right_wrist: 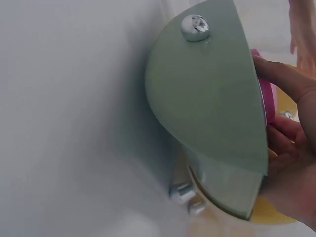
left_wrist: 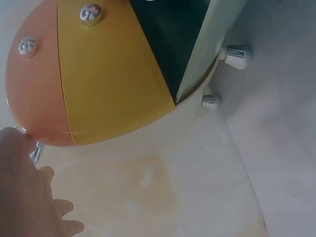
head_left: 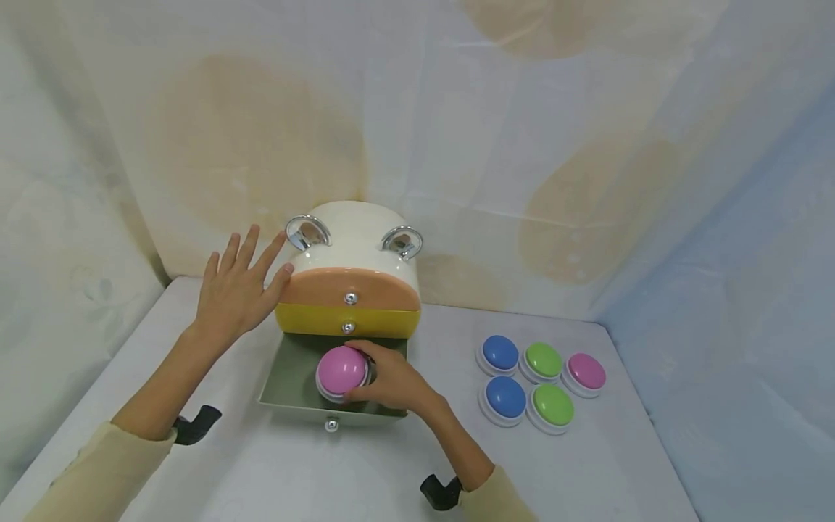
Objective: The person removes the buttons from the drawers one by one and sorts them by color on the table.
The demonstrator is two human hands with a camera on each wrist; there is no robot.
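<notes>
- Sleeves and wrist mounts sat nearest the camera, at 6 o'clock on the white worktop (head_left: 365,471).
- Right hand (head_left: 391,380) curled round the pink button (head_left: 341,370), holding it inside the pulled-out green drawer (head_left: 287,384), the lowest of the small cabinet (head_left: 355,239).
- Left hand (head_left: 236,290) lay flat with fingers spread against the cabinet's side at 9 o'clock, thumb by the orange drawer (head_left: 352,288); it gripped nothing.
- Orange drawer and yellow drawer (head_left: 346,320) above appeared closed.
- Five more buttons stood at 3 o'clock, well apart from the cabinet: two blue buttons (head_left: 501,353), two green buttons (head_left: 544,360) and one pink spare (head_left: 586,371).
- Judged from this, one button was at the drawer, not let go; five remained outside, and the drawer stayed open.
</notes>
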